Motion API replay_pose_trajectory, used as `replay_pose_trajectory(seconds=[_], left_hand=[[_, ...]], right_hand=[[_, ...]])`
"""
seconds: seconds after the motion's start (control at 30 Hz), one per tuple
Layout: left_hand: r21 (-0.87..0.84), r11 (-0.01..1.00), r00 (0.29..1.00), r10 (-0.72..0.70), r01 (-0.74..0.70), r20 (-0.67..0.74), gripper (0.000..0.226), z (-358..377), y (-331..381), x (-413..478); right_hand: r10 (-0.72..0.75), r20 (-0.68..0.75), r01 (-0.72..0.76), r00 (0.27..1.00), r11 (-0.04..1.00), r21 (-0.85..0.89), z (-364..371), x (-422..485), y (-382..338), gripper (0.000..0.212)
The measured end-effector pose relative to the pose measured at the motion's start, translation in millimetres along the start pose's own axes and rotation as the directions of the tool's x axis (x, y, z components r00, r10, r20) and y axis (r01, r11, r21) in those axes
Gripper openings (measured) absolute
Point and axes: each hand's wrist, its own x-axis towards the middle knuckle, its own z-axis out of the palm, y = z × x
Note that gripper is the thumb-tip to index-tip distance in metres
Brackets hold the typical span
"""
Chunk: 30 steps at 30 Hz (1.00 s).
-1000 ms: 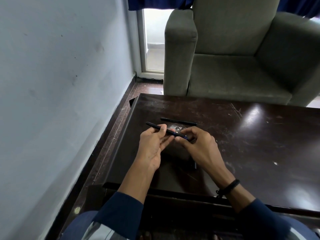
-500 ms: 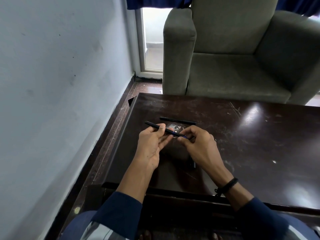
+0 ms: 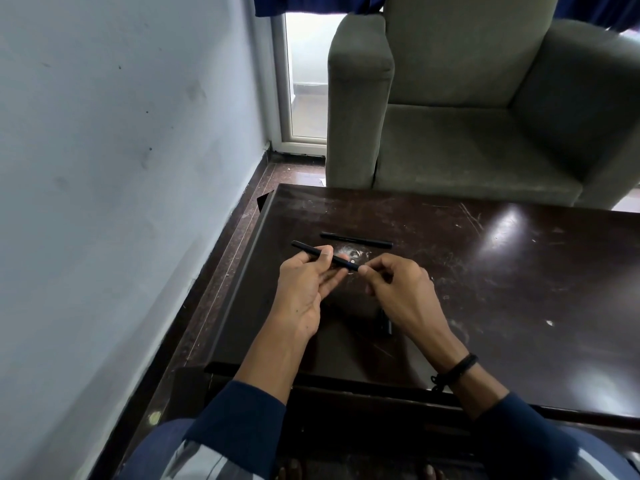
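The left hand (image 3: 304,289) grips a black pen (image 3: 306,249) held slanting between both hands; the right hand (image 3: 398,289) pinches its right end. Just beyond the hands, a second pen (image 3: 356,240) lies on the tabletop (image 3: 519,289).

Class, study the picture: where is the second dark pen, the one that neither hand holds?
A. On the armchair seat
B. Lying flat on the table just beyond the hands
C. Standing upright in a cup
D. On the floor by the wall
B: the second pen lies flat on the table, just beyond the held pen, which the left hand and right hand grip.
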Motion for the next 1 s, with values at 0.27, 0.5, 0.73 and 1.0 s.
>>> replay_pose_trajectory(seconds=[0.27,0.5,0.73,1.0], left_hand=[[0.005,1.0,1.0,-0.001,0.001,0.003,0.013,-0.1,1.4,-0.3],[0.008,1.0,1.0,-0.004,0.004,0.005,0.016,0.6,2.0,-1.7],[0.016,1.0,1.0,-0.007,0.006,0.019,0.019,1.8,0.9,-2.8],[0.022,1.0,0.999,-0.003,0.002,0.039,0.019,1.9,0.0,-3.5]], right_hand=[[-0.022,-0.014,0.022,1.0,1.0,0.016,0.0,-0.9,-0.2,0.004],[-0.019,-0.001,0.019,1.0,0.999,0.048,-1.2,-1.9,-1.4,0.01],[0.005,-0.007,-0.005,1.0,1.0,-0.008,1.5,-0.6,-0.2,0.023],[-0.038,-0.038,0.038,0.999,0.999,0.017,0.8,-1.5,-1.4,0.009]])
